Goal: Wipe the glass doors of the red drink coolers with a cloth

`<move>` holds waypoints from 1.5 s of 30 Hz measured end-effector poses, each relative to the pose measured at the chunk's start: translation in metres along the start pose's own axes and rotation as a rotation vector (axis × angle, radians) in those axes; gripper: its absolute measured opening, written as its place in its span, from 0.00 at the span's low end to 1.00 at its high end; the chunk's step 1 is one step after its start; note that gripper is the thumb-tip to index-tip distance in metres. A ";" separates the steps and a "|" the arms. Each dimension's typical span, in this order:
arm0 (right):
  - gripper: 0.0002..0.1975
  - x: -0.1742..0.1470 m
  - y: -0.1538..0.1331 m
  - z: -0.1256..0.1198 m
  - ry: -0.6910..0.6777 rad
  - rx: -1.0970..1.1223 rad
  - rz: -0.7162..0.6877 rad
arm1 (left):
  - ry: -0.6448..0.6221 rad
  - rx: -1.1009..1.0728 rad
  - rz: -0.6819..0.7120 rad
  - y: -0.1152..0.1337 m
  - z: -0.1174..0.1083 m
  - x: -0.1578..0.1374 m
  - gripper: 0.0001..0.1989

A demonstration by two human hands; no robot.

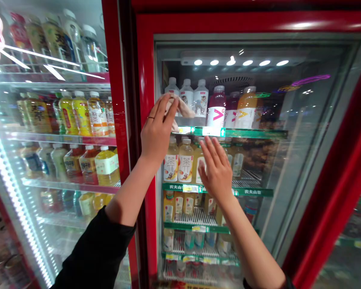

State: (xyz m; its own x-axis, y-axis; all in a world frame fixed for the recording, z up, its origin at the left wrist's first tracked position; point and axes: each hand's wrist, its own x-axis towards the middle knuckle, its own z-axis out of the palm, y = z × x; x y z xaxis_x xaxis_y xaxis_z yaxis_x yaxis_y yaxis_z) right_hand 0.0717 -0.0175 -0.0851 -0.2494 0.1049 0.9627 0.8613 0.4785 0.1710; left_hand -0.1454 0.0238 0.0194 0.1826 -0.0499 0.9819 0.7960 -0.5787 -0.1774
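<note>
My left hand presses a crumpled pale cloth against the upper left of a fridge's glass door. Its fingers lie over the cloth, and a ring shows on one of them. Lower and to the right, my right hand is held flat with its fingers stretched out, at or very near the same glass, with nothing in it. Behind the glass, clear bottles and a bottle with a pink V label stand on the top shelf. My hands hide part of the shelves.
The door has a red frame. On the left stands another lit fridge, where several drink bottles line the shelves behind glass. Green shelf edges with price tags run across the right fridge. Lights reflect in the glass.
</note>
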 end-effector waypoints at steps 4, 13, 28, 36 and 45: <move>0.47 0.003 0.030 -0.014 0.097 -0.041 0.064 | 0.020 0.026 -0.055 0.024 0.007 -0.031 0.37; 0.45 0.012 0.053 -0.012 0.025 -0.038 0.027 | 0.027 -0.011 -0.081 0.022 0.012 -0.007 0.35; 0.47 0.009 0.050 -0.011 0.021 -0.125 -0.042 | -0.004 0.186 -0.188 0.029 0.007 0.012 0.33; 0.47 0.009 0.048 -0.011 0.032 -0.107 -0.045 | 0.018 0.259 -0.173 0.062 0.030 -0.008 0.38; 0.47 0.009 0.049 -0.010 0.050 -0.094 -0.044 | -0.007 0.274 -0.175 0.054 0.023 -0.002 0.40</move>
State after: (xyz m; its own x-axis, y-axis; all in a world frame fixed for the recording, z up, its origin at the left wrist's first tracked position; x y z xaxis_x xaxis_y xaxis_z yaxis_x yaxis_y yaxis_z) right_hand 0.1160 -0.0018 -0.0661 -0.2671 0.0407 0.9628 0.8882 0.3980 0.2296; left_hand -0.0892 0.0109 0.0065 0.0325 0.0374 0.9988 0.9413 -0.3371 -0.0180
